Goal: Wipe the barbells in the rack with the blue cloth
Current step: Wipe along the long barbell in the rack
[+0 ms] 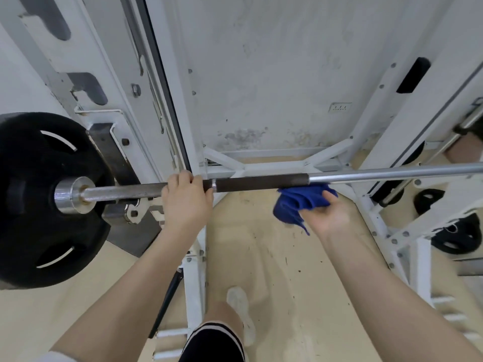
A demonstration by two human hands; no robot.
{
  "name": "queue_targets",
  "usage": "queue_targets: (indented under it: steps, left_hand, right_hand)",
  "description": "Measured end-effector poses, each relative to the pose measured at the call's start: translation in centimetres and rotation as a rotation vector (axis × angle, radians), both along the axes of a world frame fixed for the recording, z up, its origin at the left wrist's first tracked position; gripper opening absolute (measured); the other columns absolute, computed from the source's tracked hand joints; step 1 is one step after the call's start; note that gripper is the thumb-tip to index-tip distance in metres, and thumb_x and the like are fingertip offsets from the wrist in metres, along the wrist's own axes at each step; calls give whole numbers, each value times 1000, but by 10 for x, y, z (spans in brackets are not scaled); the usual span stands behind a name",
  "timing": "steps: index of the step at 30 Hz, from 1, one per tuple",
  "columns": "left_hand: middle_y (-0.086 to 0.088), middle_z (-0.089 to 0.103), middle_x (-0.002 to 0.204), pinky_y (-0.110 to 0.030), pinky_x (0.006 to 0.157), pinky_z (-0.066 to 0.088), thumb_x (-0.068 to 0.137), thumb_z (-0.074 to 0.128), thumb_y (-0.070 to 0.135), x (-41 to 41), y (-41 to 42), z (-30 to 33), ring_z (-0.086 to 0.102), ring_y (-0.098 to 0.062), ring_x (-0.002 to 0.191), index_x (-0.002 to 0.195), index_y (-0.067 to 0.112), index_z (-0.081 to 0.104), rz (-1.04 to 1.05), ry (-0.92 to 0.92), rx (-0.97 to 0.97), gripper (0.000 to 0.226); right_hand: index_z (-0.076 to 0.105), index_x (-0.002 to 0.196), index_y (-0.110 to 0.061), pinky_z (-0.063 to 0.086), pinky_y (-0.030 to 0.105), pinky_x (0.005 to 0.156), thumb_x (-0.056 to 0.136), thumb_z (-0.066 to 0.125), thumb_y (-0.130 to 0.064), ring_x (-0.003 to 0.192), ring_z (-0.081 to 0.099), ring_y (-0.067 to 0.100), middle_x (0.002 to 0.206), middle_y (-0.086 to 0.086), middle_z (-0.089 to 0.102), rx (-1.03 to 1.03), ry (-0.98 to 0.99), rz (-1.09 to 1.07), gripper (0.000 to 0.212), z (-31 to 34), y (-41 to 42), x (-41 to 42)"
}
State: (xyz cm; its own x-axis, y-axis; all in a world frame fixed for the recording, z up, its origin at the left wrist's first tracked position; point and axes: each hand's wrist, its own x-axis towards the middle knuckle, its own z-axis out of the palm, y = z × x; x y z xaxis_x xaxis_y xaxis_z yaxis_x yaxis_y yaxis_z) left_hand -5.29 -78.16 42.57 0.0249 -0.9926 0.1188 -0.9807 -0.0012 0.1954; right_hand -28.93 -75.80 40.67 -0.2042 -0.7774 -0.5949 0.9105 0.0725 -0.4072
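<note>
The right hand (324,215) cupped the blue cloth (300,202) just beneath the barbell (261,182); the bar ran crosswise; the left hand (187,197) clasped it.

No legible text, labels, brand marks or numbers anywhere in view; the small plate on the wall (340,107) is too blurred to read.

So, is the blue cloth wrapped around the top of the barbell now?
No, the blue cloth lies bunched in the right hand, just under the barbell.
</note>
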Motion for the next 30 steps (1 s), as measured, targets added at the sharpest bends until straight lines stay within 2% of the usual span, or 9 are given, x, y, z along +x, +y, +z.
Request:
queue_targets:
  steps: [3,8,11,13,15,18,22,26,30]
  left_hand:
    - [-10,31,146,-43,105,30,91,50,39,-31,-2,4,30,-30,133,144,14,20,-104,106,39,66]
    - [-3,37,144,-39,107,26,92,51,35,-93,-23,6,32,-25,133,138,21,36,-442,55,60,51]
    - [-7,52,128,-39,93,37,90,52,29,-125,-35,6,48,-29,117,129,18,47,-528,-36,139,41]
    - [-9,60,115,-38,85,42,89,52,27,-137,-44,9,56,-30,106,116,14,55,-536,-98,179,29]
    - [-9,63,109,-36,81,44,89,53,27,-141,-53,14,59,-28,101,107,11,58,-542,-93,219,24]
    - [-11,62,105,-35,78,44,88,56,26,-141,-57,16,58,-28,98,105,10,60,-533,-34,282,23]
    - [-7,63,105,-37,83,49,86,60,25,-138,-55,13,57,-25,98,110,16,60,-489,62,280,26]
    - [-6,64,104,-34,79,46,85,61,26,-135,-54,10,57,-24,98,110,18,61,-471,117,250,26]
    - [-4,66,102,-35,80,48,85,62,25,-135,-55,11,59,-24,96,110,19,61,-467,144,284,26]
  right_hand:
    - [52,94,-6,48,35,62,99,33,-17,73,57,25,80,13,61,53,124,12,22,17,12,-8]
    - [52,107,-20,46,28,65,98,42,-37,79,58,13,92,-3,60,-17,490,31,22,44,9,-16]
    - [51,110,-14,41,34,79,98,33,-41,91,55,23,101,6,56,-13,1153,193,34,36,-15,-21]
    - [54,92,-6,36,35,75,94,25,-40,88,52,30,93,14,55,-179,1886,404,45,12,-23,-25]
    - [57,109,-1,40,38,83,92,29,-33,99,54,35,105,17,59,-231,2359,546,46,-13,-37,-34]
    - [51,108,-9,36,36,76,97,32,-27,90,57,30,102,11,64,-40,2550,625,29,-8,-62,-43]
    - [48,102,-12,30,31,69,94,36,-18,72,48,26,96,9,65,315,2436,762,16,15,-87,-53]
    - [57,95,-9,37,35,67,90,40,-19,79,57,29,91,8,60,-93,2615,551,20,-6,-52,-52]
    - [61,97,-7,36,32,86,77,50,-16,90,59,29,102,10,63,-242,2581,428,25,-25,-25,-68]
